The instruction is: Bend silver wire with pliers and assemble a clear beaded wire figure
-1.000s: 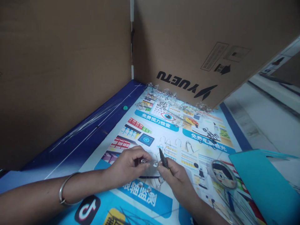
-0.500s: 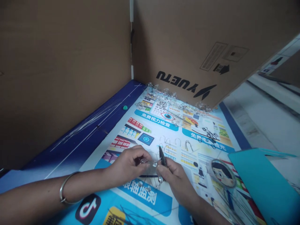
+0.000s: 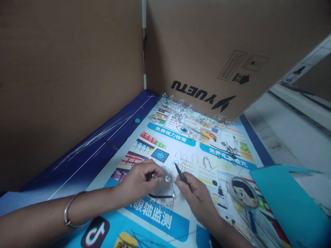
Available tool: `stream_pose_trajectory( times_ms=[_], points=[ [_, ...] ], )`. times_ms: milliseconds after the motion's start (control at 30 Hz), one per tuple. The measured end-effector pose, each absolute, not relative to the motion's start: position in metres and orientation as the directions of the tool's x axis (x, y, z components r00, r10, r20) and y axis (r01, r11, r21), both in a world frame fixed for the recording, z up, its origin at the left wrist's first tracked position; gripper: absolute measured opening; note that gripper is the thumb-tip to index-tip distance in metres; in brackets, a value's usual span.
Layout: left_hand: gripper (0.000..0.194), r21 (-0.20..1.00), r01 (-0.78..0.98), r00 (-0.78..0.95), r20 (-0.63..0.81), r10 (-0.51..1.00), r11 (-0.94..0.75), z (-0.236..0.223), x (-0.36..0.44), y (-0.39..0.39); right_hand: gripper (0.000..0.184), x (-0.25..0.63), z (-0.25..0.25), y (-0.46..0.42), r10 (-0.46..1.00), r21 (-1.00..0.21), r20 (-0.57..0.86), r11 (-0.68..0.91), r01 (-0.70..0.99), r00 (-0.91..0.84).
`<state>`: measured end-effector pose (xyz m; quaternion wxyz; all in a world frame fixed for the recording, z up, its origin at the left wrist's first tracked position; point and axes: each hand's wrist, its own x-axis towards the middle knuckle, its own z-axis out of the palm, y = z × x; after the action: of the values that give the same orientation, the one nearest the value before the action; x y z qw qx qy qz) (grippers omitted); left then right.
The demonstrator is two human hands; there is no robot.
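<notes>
My left hand (image 3: 142,179) pinches a thin wire piece strung with clear beads (image 3: 168,178); its loops and beads hang below the fingers over the printed sheet. Just to the right, my right hand (image 3: 198,194) is wrapped round dark, pointed pliers (image 3: 180,172), their tip aimed up and to the left. A small gap separates the pliers from the beaded wire. Bent wire hooks (image 3: 195,158) lie on the sheet beyond both hands.
Cardboard panels (image 3: 72,69) stand at the left and back. Clear beaded pieces (image 3: 181,105) line the back panel's foot. Dark rings (image 3: 230,150) lie at the right, near a teal folder (image 3: 287,196). Straight wires (image 3: 95,134) rest on the left; a round dish (image 3: 244,193) sits right.
My right hand and the pliers have drawn slightly away from the beaded wire, which they overlapped before. My left hand keeps its pinch, and the hanging loop shows more openly.
</notes>
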<state>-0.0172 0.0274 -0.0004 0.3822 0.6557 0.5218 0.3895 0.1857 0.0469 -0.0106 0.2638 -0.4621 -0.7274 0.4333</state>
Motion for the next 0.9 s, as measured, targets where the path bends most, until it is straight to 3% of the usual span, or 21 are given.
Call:
stream_pose_trajectory(
  times_ms=[267,467,900],
  points=[
    [0.007,0.893,0.374,0.131,0.217,0.967,-0.251,-0.003,-0.020,0.029,0.020,0.189,-0.009,0.051,0.871,-0.755,0.156,0.409,0.512,-0.467],
    [0.010,0.910,0.337,0.111,0.215,0.970,-0.240,-0.006,-0.021,0.030,0.016,0.189,-0.014,0.051,0.846,-0.712,0.203,0.473,0.519,-0.493],
    [0.010,0.926,0.296,0.160,0.195,0.968,-0.236,-0.007,-0.020,0.029,0.014,0.193,-0.023,0.051,0.812,-0.504,0.311,0.581,0.639,-0.493]
  ],
)
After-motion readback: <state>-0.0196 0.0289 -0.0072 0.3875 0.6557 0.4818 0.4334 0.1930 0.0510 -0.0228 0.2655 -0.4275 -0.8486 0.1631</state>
